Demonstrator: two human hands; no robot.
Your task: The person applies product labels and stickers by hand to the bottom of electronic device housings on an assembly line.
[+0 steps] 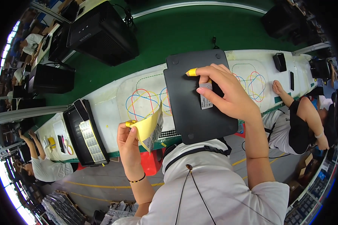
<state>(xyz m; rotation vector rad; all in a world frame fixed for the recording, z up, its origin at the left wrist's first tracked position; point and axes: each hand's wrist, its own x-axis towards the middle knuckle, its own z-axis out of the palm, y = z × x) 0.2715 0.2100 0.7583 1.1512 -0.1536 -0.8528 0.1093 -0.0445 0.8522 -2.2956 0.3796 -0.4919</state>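
Black case (pixel 182 105) lies flat on the white bench (pixel 110 108), in the middle of the view, and its near edge comes close to the person's shirt (pixel 206 183).

At the far left, another person (pixel 50 170) in a white top stretches both arms over the bench. Next comes a black tray (pixel 74 133), in which lies a white sheet of stickers (pixel 91 139). To the right of it, coloured loops (pixel 139 99) are drawn on the bench.

The left hand (pixel 128 146) pinches a yellow sheet (pixel 148 129) between thumb and finger, and this sheet bends, showing its printed side at the right. Below it stands a red stool (pixel 150 165).

On the case there is a grey label (pixel 205 101). Over it is the right hand (pixel 231 92), thumb and index finger spread apart, with a yellow cover (pixel 192 72) on the index fingertip. I cannot tell if its fingers touch the label.

Farther right, a small black box (pixel 279 62) stands on the bench, and a second person (pixel 281 131) sits near.
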